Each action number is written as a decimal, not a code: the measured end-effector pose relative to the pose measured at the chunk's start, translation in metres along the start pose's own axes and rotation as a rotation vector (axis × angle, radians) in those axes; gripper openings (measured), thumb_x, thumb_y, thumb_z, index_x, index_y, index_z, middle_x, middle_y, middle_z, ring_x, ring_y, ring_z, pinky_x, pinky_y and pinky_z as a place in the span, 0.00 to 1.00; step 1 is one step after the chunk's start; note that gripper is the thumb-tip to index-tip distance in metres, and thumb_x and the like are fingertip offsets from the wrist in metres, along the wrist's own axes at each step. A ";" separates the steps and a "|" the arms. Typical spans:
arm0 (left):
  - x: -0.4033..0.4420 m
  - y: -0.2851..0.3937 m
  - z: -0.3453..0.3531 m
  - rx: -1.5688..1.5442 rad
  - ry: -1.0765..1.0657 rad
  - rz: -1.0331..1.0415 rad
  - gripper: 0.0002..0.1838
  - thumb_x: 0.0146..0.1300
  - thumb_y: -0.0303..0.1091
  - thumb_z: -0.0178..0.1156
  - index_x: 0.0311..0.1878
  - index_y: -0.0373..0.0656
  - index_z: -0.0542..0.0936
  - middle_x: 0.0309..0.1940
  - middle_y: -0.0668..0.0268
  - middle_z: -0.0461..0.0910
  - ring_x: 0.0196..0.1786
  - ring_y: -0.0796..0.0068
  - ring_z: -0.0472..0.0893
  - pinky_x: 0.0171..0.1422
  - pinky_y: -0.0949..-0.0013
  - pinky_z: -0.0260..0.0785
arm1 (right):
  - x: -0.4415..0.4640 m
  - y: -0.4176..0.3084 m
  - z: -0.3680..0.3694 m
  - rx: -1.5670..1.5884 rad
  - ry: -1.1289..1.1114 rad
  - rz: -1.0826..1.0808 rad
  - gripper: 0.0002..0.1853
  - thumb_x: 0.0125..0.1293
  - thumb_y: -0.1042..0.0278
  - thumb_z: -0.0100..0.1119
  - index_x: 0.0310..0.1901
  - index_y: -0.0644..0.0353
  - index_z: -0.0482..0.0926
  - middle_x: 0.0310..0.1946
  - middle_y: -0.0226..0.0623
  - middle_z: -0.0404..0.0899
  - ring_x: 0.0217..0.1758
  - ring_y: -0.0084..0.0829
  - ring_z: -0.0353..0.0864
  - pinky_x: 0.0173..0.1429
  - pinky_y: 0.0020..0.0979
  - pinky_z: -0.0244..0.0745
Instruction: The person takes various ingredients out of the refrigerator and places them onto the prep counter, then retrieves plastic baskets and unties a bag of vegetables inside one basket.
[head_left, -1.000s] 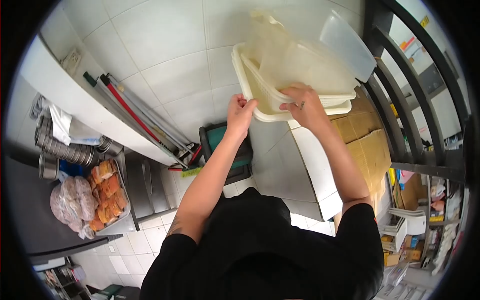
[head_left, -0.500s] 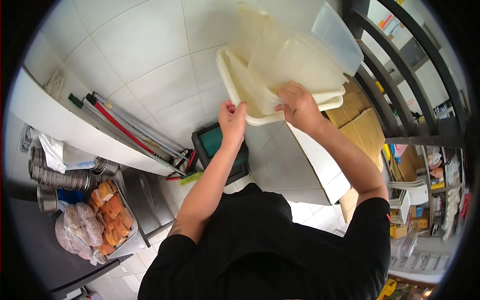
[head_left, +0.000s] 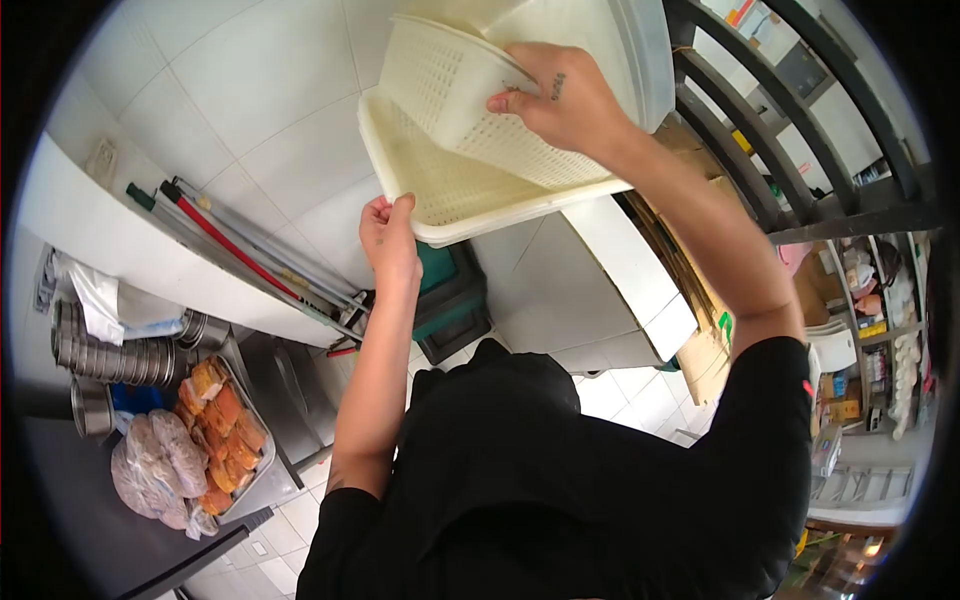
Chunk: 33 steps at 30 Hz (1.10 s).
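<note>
At the near left corner of a cream plastic bin [head_left: 505, 222], my left hand [head_left: 388, 238] is closed on the rim, thumb on top. My right hand [head_left: 562, 98] is closed over the upper edge of a cream perforated basket [head_left: 440, 75], which sits tilted inside the bin. A translucent plastic container [head_left: 648, 55] stands at the bin's far right, partly cut off by the frame. Below the bin is a white tiled ledge [head_left: 625, 265]; whether the bin rests on it I cannot tell.
On the left counter, a metal tray holds orange-brown wrapped pieces [head_left: 222, 430] beside bagged food [head_left: 160, 465] and stacked metal pans [head_left: 110, 345]. Broom handles [head_left: 235, 240] lean on the wall. A black-and-green bin [head_left: 450, 300] stands below. Black railing [head_left: 790, 110] and flattened cardboard [head_left: 700, 350] are at right.
The bin has moved left and closer. My right hand has risen with the perforated basket's edge, tilting it up. My left hand has shifted left with the rim.
</note>
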<state>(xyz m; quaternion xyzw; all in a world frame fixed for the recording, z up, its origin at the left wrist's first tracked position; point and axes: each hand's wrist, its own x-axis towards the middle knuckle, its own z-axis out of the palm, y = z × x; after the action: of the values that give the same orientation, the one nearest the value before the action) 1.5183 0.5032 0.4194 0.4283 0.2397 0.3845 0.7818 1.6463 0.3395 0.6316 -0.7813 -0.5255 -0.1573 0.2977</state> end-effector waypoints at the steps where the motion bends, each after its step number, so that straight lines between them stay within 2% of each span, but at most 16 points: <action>1: 0.002 -0.017 -0.008 -0.037 0.026 -0.006 0.13 0.63 0.26 0.65 0.46 0.36 0.73 0.33 0.70 0.75 0.35 0.84 0.71 0.43 0.77 0.66 | -0.007 0.001 0.008 0.008 -0.002 -0.013 0.13 0.57 0.70 0.73 0.39 0.67 0.79 0.28 0.47 0.77 0.31 0.44 0.76 0.39 0.38 0.72; 3: -0.013 -0.022 -0.007 -0.034 0.041 0.023 0.13 0.63 0.26 0.65 0.46 0.36 0.73 0.33 0.70 0.75 0.34 0.84 0.72 0.42 0.78 0.66 | -0.021 0.005 0.026 0.225 0.184 0.131 0.11 0.59 0.74 0.71 0.41 0.65 0.80 0.28 0.45 0.80 0.30 0.38 0.78 0.39 0.35 0.73; 6: -0.034 -0.023 0.005 -0.012 0.036 0.037 0.13 0.63 0.26 0.65 0.46 0.35 0.72 0.32 0.69 0.76 0.32 0.84 0.73 0.41 0.78 0.67 | -0.045 -0.002 0.043 0.275 0.309 0.023 0.10 0.61 0.77 0.69 0.43 0.65 0.81 0.28 0.42 0.81 0.31 0.34 0.79 0.38 0.32 0.74; 8: -0.043 -0.015 0.016 -0.016 0.008 -0.022 0.12 0.65 0.26 0.65 0.46 0.35 0.71 0.33 0.69 0.77 0.33 0.84 0.73 0.40 0.78 0.67 | -0.052 -0.004 0.042 0.278 0.277 0.036 0.10 0.60 0.78 0.69 0.44 0.64 0.81 0.28 0.42 0.81 0.28 0.39 0.78 0.37 0.32 0.74; 9: -0.048 -0.013 0.017 -0.007 -0.022 -0.036 0.15 0.69 0.35 0.66 0.46 0.35 0.72 0.34 0.68 0.78 0.33 0.84 0.74 0.40 0.78 0.67 | -0.054 0.000 0.042 0.278 0.220 -0.014 0.09 0.61 0.75 0.69 0.43 0.63 0.82 0.28 0.42 0.82 0.28 0.42 0.79 0.36 0.34 0.74; 10: -0.046 -0.013 0.014 0.004 -0.022 -0.031 0.15 0.69 0.35 0.66 0.46 0.35 0.72 0.34 0.68 0.78 0.33 0.84 0.74 0.40 0.78 0.67 | -0.057 0.004 0.042 0.273 0.168 -0.061 0.09 0.61 0.72 0.69 0.42 0.61 0.82 0.28 0.42 0.83 0.27 0.45 0.79 0.36 0.35 0.74; 11: -0.042 -0.014 0.009 0.010 -0.058 -0.063 0.18 0.70 0.40 0.66 0.47 0.36 0.72 0.34 0.68 0.79 0.33 0.85 0.74 0.38 0.79 0.67 | -0.060 0.005 0.043 0.276 0.179 -0.052 0.09 0.61 0.72 0.69 0.42 0.61 0.82 0.28 0.42 0.83 0.27 0.45 0.79 0.36 0.35 0.74; 13: -0.055 0.000 0.025 0.023 -0.098 -0.102 0.24 0.71 0.54 0.63 0.47 0.39 0.73 0.34 0.69 0.79 0.29 0.86 0.72 0.31 0.79 0.65 | -0.069 0.009 0.049 0.065 -0.068 -0.007 0.12 0.59 0.60 0.72 0.41 0.55 0.85 0.31 0.41 0.85 0.33 0.48 0.82 0.39 0.41 0.76; 14: -0.058 0.000 0.026 0.027 -0.114 -0.107 0.24 0.71 0.54 0.63 0.47 0.39 0.73 0.34 0.69 0.79 0.29 0.86 0.72 0.31 0.79 0.65 | -0.076 0.017 0.053 0.057 -0.058 0.006 0.12 0.59 0.60 0.72 0.41 0.55 0.85 0.31 0.41 0.85 0.33 0.48 0.82 0.39 0.41 0.76; 16: -0.055 0.002 0.023 -0.042 -0.242 -0.071 0.22 0.71 0.51 0.64 0.46 0.41 0.72 0.33 0.71 0.78 0.27 0.87 0.71 0.29 0.80 0.63 | -0.087 0.032 0.065 -0.020 -0.306 0.096 0.18 0.54 0.49 0.75 0.42 0.49 0.87 0.33 0.37 0.86 0.41 0.44 0.85 0.44 0.43 0.78; 17: -0.053 0.000 0.026 0.023 -0.222 -0.113 0.20 0.70 0.48 0.66 0.45 0.41 0.72 0.32 0.72 0.77 0.27 0.88 0.71 0.28 0.81 0.63 | -0.089 0.037 0.066 -0.012 -0.444 0.191 0.21 0.50 0.47 0.78 0.44 0.45 0.89 0.36 0.33 0.87 0.46 0.42 0.85 0.49 0.41 0.78; 21: -0.067 -0.024 0.036 0.040 -0.184 -0.204 0.17 0.69 0.42 0.69 0.45 0.43 0.72 0.31 0.73 0.76 0.27 0.89 0.71 0.27 0.81 0.62 | -0.101 0.050 0.070 -0.117 -0.585 0.165 0.20 0.50 0.51 0.79 0.46 0.43 0.90 0.45 0.35 0.87 0.53 0.39 0.85 0.56 0.41 0.80; 25: -0.070 -0.035 0.043 -0.020 -0.238 -0.197 0.16 0.69 0.39 0.69 0.45 0.43 0.72 0.31 0.73 0.76 0.27 0.88 0.71 0.27 0.81 0.63 | -0.104 0.078 0.079 -0.155 -0.602 0.187 0.22 0.51 0.50 0.78 0.49 0.42 0.89 0.46 0.34 0.87 0.54 0.39 0.84 0.54 0.39 0.79; 28: -0.067 -0.044 0.049 -0.062 -0.263 -0.185 0.14 0.69 0.36 0.68 0.46 0.43 0.73 0.31 0.72 0.77 0.27 0.88 0.72 0.27 0.81 0.63 | -0.095 0.093 0.074 -0.195 -0.696 0.192 0.23 0.51 0.50 0.78 0.50 0.44 0.89 0.47 0.37 0.86 0.54 0.40 0.83 0.55 0.39 0.79; 30: -0.067 -0.050 0.054 -0.076 -0.218 -0.175 0.13 0.69 0.34 0.68 0.48 0.43 0.73 0.32 0.72 0.78 0.27 0.87 0.72 0.27 0.80 0.63 | -0.093 0.111 0.077 -0.160 -0.638 -0.014 0.24 0.50 0.50 0.78 0.50 0.45 0.88 0.43 0.39 0.87 0.50 0.42 0.84 0.51 0.41 0.80; 33: -0.056 -0.049 0.046 -0.014 -0.194 -0.120 0.11 0.69 0.33 0.67 0.46 0.43 0.75 0.32 0.72 0.79 0.26 0.88 0.72 0.26 0.81 0.61 | -0.080 0.113 0.064 -0.232 -0.609 -0.113 0.24 0.51 0.50 0.77 0.51 0.45 0.88 0.38 0.40 0.87 0.45 0.44 0.85 0.47 0.42 0.80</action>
<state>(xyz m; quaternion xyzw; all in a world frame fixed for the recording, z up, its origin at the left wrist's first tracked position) 1.5370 0.4194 0.4039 0.4429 0.1855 0.2955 0.8259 1.7133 0.2915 0.5032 -0.7908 -0.6114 0.0081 0.0267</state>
